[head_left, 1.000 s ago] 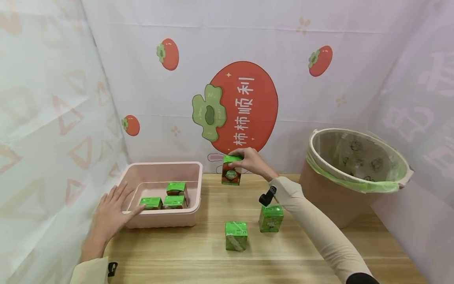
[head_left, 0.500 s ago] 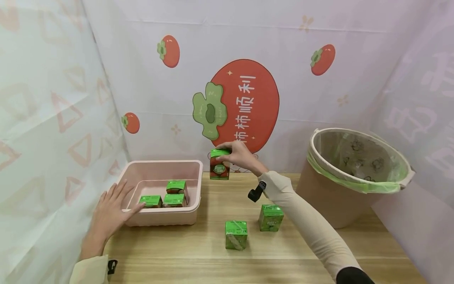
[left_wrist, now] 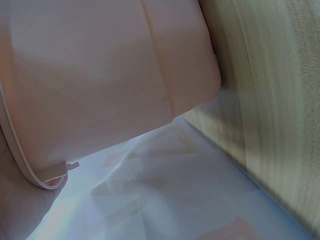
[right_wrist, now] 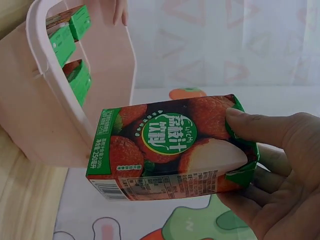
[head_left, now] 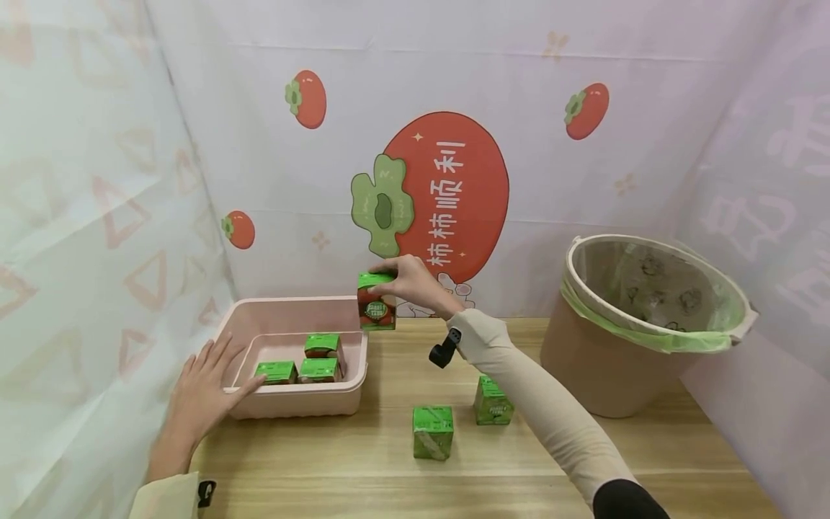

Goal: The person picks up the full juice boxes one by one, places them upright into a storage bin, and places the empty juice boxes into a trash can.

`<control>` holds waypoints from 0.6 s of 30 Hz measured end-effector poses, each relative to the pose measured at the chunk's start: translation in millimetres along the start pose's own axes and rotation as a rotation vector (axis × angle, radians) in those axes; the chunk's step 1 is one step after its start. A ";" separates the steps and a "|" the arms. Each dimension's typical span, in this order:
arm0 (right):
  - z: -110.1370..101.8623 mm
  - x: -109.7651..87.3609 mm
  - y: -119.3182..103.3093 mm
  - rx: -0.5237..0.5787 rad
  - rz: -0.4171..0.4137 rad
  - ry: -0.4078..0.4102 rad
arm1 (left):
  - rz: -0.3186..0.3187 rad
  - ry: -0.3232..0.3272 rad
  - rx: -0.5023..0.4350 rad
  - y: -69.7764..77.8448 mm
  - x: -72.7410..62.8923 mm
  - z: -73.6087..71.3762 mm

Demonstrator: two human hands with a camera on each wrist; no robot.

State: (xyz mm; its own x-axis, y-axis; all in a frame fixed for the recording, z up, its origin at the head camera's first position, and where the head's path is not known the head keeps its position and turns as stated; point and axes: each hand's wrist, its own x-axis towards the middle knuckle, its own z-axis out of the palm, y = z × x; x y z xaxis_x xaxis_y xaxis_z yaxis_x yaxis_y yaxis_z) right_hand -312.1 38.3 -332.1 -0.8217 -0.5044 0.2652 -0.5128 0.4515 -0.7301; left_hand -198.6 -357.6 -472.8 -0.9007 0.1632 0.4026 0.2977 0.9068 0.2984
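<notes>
My right hand [head_left: 415,281] grips a litchi juice carton [right_wrist: 170,145] by its green top end, thumb on one side and fingers on the other. In the head view the carton hangs upright in the air, overlapping the right back corner of a pink plastic bin [head_left: 295,400]. Three more green-topped cartons [head_left: 322,346] stand inside the bin. On the bin's left rim rests my left hand [head_left: 204,396], fingers spread straight, thumb along the front edge. The left wrist view shows mostly the bin's outer wall [left_wrist: 100,75].
Two green cartons stand on the wooden table, one [head_left: 433,432] at front centre and another [head_left: 493,402] partly behind my right sleeve. A large trash can [head_left: 603,375] with a green liner stands at the right. Fabric walls [head_left: 551,180] enclose the back and sides.
My right hand has carried the litchi juice carton leftward, from over the table to the bin's right back corner. The left hand has stayed on the bin's rim.
</notes>
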 end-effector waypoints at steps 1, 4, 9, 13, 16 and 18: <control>1.7 1.6 -1.2 0.002 0.004 0.002 | 0.000 0.000 0.001 0.0 0.1 0.2; 6.6 5.9 -4.5 -0.009 0.011 0.004 | 0.001 -0.001 0.005 -0.1 0.4 0.5; 16.3 13.0 -9.7 -0.009 0.012 -0.021 | -0.005 -0.005 0.005 0.3 -1.8 -0.1; 22.4 18.2 -13.3 0.007 0.010 -0.035 | -0.009 -0.006 0.004 0.8 -2.6 -0.9; 25.6 21.9 -14.9 0.011 0.008 -0.038 | -0.008 -0.010 0.004 0.8 -1.1 -1.3; 27.8 24.6 -15.4 0.008 0.006 -0.043 | -0.006 -0.008 0.003 0.7 0.1 -1.5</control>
State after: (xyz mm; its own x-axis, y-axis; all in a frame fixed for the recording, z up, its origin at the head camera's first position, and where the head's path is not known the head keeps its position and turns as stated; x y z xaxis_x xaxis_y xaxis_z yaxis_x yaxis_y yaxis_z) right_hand -317.5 -1.5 -331.9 -0.8132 -0.5329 0.2341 -0.5060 0.4483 -0.7369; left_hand -198.0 -357.6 -471.3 -0.9051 0.1609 0.3937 0.2912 0.9091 0.2979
